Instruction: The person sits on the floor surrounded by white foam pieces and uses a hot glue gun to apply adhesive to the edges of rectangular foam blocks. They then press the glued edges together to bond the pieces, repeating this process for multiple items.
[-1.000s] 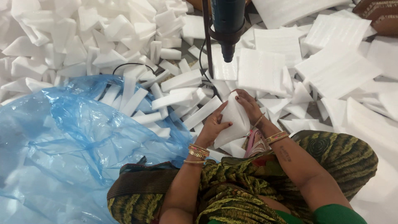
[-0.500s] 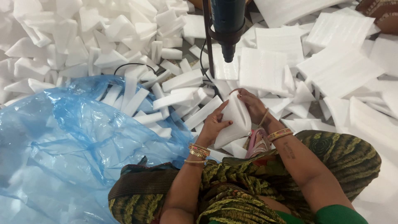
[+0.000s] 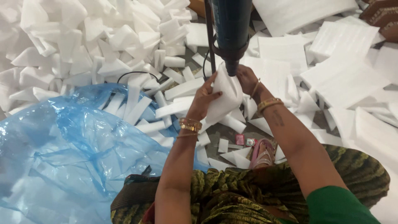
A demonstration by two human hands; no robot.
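I hold a folded white foam sheet up under the nozzle of a dark teal heat tool that hangs from above. My left hand grips the sheet's left side, thumb and fingers pressed on it. On the right edge, just beside the nozzle tip, my right hand pinches the fold. Both wrists wear gold bangles.
A large blue plastic bag with foam pieces inside lies at the left. Several folded foam pieces are heaped at the back left, flat foam sheets at the right. A black cable runs over the floor. A pink sandal shows near my lap.
Both hands have lifted the folded foam sheet from near my lap up and away from me, to the heat tool's nozzle.
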